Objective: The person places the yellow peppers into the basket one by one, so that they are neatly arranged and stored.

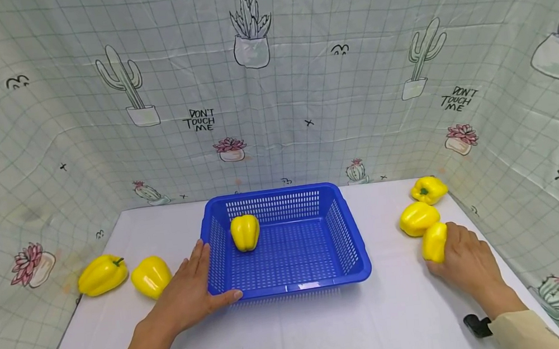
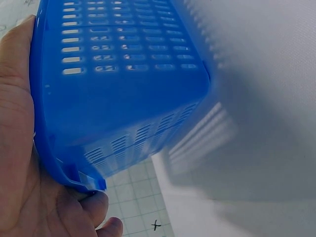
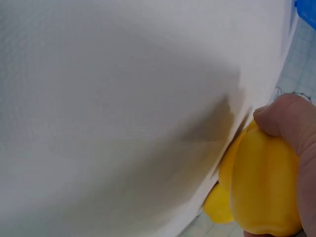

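White table (image 1: pixel 294 330), matte, plain, no marks. It is boxed in on three sides by a pale green grid-pattern plastic sheet (image 1: pixel 301 82) (wrinkled, hung like a backdrop). The print on it shows potted cacti, succulents and pink flowers, small x marks, and the hand-lettered words "DON'T TOUCH ME", readable at 11 o'clock and again at 2 o'clock. A cut-off "ME" sits at the far left edge, 9 o'clock. No brand labels visible anywhere.

Blue basket (image 1: pixel 286 241) sits at table centre, perforated walls and floor. One yellow pepper in the basket (image 1: pixel 245 232) stands at its back-left, roughly 11 o'clock inside the tray.

Left hand (image 1: pixel 190 295) is at the basket's near-left corner, 7 o'clock of it. Fingers lie straight and together along the left wall, thumb along the front rim. The left wrist view shows the palm flat against the blue wall (image 2: pixel 118 89).

Right hand (image 1: pixel 467 260) is at 4 o'clock on the table, fingers curled round the held pepper (image 1: pixel 435 242), thumb on top in the right wrist view (image 3: pixel 264 182). The pepper is on or just off the surface; can't tell which.

Two more peppers lie just beyond it, a middle pepper (image 1: pixel 418 218) and a far pepper (image 1: pixel 428 189) near the back-right corner. Two left peppers (image 1: pixel 102 274) (image 1: pixel 151 276) lie at 8 o'clock, just beside the left hand.
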A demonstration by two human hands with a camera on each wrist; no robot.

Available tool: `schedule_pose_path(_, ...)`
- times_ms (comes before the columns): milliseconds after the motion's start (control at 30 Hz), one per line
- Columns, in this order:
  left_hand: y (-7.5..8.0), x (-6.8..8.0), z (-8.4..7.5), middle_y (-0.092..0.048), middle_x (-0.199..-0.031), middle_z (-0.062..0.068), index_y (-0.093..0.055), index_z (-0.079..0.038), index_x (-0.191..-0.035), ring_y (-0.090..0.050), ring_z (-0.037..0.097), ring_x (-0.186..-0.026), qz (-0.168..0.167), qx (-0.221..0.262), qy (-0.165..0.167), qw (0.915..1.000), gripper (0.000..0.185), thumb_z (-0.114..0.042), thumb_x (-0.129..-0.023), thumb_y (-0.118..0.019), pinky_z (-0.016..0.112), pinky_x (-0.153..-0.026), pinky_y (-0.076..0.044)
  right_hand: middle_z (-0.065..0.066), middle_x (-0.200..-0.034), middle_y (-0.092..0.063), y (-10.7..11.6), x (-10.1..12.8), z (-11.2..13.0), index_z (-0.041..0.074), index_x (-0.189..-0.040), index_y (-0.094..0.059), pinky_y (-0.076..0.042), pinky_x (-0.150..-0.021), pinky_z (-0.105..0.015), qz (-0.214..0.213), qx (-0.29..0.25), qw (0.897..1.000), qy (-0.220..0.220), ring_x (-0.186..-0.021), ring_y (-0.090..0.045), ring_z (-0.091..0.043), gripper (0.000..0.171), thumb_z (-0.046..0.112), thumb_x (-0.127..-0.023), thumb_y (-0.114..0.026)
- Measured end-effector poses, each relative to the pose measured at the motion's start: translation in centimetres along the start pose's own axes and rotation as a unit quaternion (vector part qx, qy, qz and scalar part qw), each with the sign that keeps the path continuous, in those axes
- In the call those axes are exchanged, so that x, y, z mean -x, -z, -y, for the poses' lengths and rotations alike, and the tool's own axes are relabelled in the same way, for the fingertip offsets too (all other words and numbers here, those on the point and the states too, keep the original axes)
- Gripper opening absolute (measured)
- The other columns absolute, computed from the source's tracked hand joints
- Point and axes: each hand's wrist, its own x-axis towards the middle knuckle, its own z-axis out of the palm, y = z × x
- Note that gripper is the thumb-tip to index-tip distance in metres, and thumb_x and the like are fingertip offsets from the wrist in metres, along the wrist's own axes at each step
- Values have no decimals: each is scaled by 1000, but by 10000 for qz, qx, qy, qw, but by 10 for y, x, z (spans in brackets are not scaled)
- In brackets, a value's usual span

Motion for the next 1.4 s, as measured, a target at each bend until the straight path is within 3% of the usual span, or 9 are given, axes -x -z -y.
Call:
schedule_pose_path(400,1,1,0,-5,-175,28,-13,7,-166,-20,52,-158,-18,-35,-68,10000,132,-83,-84,-64,64,-128,-21,-13,-74,-44,11,-15,12,-9,-104,-47,-42,-49,-47,-815,300,9907,1051,-62,-44,-30,67,36,-66,-78)
schedule_pose_path(767,1,0,3,-4,-175,27,-12,7,-166,-19,50,-159,-41,-25,-93,9999,133,-85,-84,-62,63,-129,-20,-21,-88,-48,26,-44,39,-13,-110,-47,-47,-66,-46,-893,175,9755,2001,-75,-47,-37,68,31,-68,-78)
schedule_pose_path(1400,-1,-1,5,-5,-176,25,-14,6,-166,-19,49,-159,-43,35,-30,10000,136,-89,-81,-61,62,-129,-19,-21,-99,-54,50,-97,101,-9,-127,-44,-55,-77,-47,-636,210,9681,2414,-85,-54,-37,83,28,-69,-91)
